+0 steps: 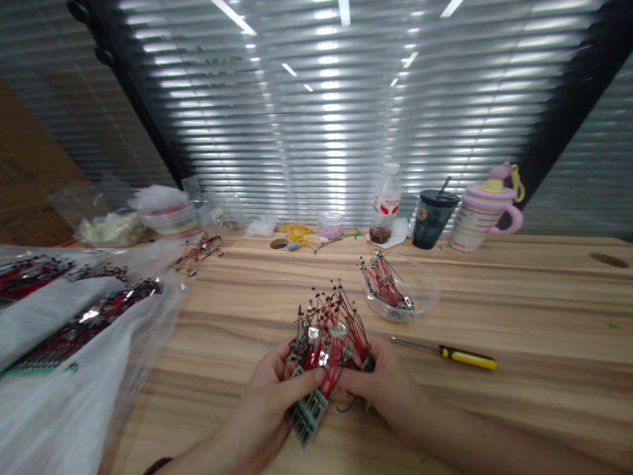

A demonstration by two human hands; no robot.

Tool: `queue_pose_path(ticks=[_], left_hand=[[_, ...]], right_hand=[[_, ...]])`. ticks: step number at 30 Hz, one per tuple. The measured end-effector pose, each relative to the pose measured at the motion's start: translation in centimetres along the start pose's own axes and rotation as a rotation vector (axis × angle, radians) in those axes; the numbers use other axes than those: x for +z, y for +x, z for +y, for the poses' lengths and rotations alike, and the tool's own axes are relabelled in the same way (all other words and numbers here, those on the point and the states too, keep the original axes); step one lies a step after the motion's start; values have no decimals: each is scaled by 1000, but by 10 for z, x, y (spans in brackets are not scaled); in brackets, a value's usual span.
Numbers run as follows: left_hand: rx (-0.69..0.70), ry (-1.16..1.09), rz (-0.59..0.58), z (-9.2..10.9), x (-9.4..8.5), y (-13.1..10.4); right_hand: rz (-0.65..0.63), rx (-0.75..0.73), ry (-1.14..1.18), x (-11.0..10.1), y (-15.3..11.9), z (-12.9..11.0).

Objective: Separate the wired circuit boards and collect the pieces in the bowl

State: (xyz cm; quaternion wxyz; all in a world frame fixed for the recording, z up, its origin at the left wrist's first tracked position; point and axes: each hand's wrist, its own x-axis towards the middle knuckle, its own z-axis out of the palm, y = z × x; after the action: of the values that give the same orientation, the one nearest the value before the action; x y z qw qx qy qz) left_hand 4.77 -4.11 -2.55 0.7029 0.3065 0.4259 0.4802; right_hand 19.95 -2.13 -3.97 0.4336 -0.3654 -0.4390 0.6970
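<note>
1. Taking your bundle of wired circuit boards as the clock's centre, with 12 straight ahead, it sits low over the near part of the bench, its red and black wires fanning toward 12 and its flat green boards toward 7.
2. Your left hand is on the 8 o'clock side, fingers closed round the green boards, thumb pressed across them.
3. Your right hand is on the 4 o'clock side, fingers curled round that edge of the bundle, thumb laid over the wires; its hidden fingertips can't be made out.
4. At 1 to 2 o'clock, a clear bowl holds a smaller batch of wired pieces, apart from your hands.
5. At 9 to 10 o'clock, rows of wired boards lie in plastic wrap; a loose tangle of wires lies at 10.
6. At 3 o'clock, a yellow and black screwdriver lies on the bench, untouched.
7. You seem partway through: your bundle is gathered but not yet put down, and much appears left in the wrap. Whether the bowl's batch is finished, you can't tell from here.
</note>
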Motion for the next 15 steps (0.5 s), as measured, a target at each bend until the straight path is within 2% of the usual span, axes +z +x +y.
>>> queue_pose_path(ticks=[5, 12, 15], left_hand=[[28, 28, -32, 0, 0, -3], [153, 169, 96, -3, -3, 0], [173, 226, 98, -4, -5, 1]], right_hand=[[18, 10, 4, 0, -1, -2], [124, 20, -86, 2, 0, -1], [99, -1, -81, 3, 1, 0]])
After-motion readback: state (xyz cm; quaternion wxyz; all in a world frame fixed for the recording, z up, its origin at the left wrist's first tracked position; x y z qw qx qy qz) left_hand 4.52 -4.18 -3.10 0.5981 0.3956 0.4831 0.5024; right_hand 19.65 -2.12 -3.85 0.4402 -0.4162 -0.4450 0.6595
